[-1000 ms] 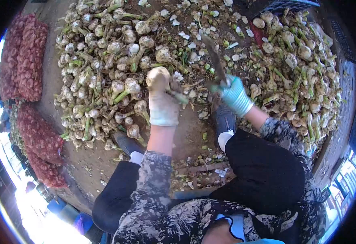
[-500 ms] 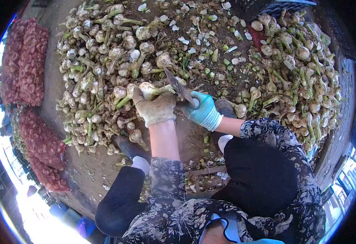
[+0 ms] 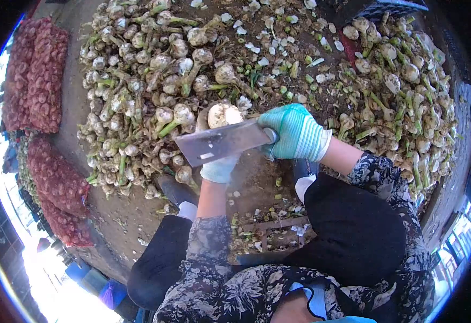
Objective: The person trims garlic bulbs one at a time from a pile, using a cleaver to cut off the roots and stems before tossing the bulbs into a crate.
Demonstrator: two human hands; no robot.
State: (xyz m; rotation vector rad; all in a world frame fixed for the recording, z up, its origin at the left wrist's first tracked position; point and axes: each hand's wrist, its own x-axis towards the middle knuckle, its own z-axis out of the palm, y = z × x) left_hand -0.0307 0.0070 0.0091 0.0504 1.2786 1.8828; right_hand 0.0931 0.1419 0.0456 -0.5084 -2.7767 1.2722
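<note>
A pale garlic bulb [image 3: 224, 115] is held upright in my gloved left hand [image 3: 217, 168], its fingers partly hidden behind a wide metal blade. My right hand [image 3: 295, 132], in a teal and white glove, is closed round the handle of this cleaver [image 3: 222, 142]. The blade lies across the front of my left hand, just below the bulb. Behind and left of my hands spreads a heap of garlic with stalks [image 3: 138, 91].
A second garlic heap [image 3: 407, 107] lies at the right, near a dark crate [image 3: 388, 7]. Red mesh sacks [image 3: 47, 75] of garlic stand at the far left. Peel and cut stalks litter the ground [image 3: 278, 70]. My bent legs [image 3: 353, 231] are below.
The cleaver has swung from steeply angled to nearly level across my left hand. My right hand has moved up and right. The bulb now stands upright, and its long stalk no longer shows.
</note>
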